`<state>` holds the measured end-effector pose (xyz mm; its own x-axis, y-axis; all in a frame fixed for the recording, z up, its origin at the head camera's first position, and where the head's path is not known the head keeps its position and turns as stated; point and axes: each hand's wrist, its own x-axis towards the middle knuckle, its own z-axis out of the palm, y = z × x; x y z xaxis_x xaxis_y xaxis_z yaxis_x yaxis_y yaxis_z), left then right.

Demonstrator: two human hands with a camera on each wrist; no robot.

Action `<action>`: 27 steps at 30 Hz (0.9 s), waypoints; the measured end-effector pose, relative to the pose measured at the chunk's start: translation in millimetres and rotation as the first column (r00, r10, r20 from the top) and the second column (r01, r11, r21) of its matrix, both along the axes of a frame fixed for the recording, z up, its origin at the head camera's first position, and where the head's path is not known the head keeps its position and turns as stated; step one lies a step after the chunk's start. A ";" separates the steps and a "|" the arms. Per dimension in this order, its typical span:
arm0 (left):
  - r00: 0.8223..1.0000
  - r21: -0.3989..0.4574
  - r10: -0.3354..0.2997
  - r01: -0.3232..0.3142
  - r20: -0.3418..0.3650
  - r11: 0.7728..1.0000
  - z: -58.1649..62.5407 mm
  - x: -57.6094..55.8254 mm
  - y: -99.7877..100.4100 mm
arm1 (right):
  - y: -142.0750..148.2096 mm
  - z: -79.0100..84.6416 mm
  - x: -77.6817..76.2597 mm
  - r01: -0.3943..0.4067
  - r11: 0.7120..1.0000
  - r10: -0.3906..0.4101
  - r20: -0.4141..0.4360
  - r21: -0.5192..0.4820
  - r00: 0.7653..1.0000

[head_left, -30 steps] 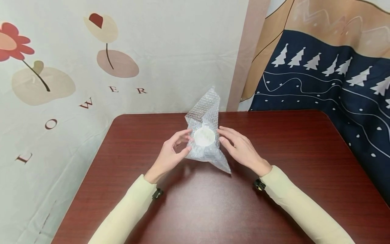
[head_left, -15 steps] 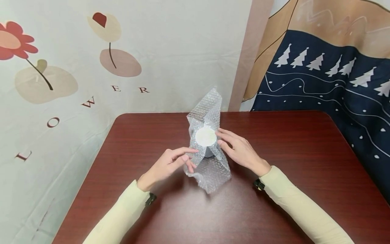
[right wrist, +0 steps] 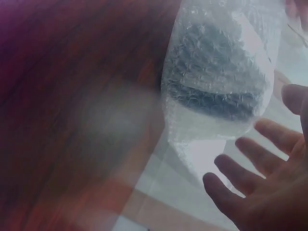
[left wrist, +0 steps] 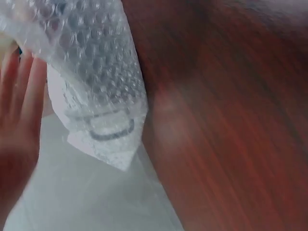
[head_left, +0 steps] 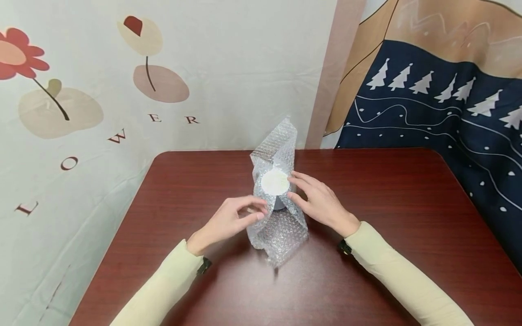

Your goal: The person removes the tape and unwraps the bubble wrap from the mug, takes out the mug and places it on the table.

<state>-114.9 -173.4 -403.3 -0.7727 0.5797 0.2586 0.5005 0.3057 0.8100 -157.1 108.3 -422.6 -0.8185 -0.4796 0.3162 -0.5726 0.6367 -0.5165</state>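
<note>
A round object (head_left: 275, 182) with a bright white top stands wrapped in bubble wrap (head_left: 279, 235) near the table's far edge. Part of its grey-blue side shows through a gap at the front; the rest lies under the plastic. My left hand (head_left: 230, 222) is at the wrap's left side, thumb and fingers spread apart near the front flap. In the left wrist view, its fingers (left wrist: 32, 91) look straight against the edge of the plastic. My right hand (head_left: 322, 199) touches the right side with extended fingers, seen spread beside the wrap in the right wrist view.
The dark red-brown wooden table (head_left: 367, 181) extends around the bundle. Behind it hang a pale flower-printed cloth (head_left: 228, 68) and a navy cloth (head_left: 412, 108) with white trees. Another corner of wrap rises at the back.
My left hand has moved down toward the front of the bundle. The front flap has unfolded toward me, baring part of the object's side. My right hand has barely moved.
</note>
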 end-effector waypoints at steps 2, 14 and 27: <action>0.989 -0.014 0.102 -0.104 -0.105 0.995 0.6 -4.6 5.9 | -3.0 0.1 0.5 -0.002 1.000 0.003 -0.061 0.029 0.998; 0.946 -0.438 0.104 -0.237 -0.306 0.867 -9.6 -30.6 16.2 | -13.2 0.0 2.7 -0.046 0.997 0.060 -0.253 0.062 0.966; 0.954 -0.461 0.126 -0.244 -0.273 0.853 -8.7 -32.1 16.8 | -8.4 1.0 -3.2 -0.029 0.995 0.008 -0.224 -0.091 0.974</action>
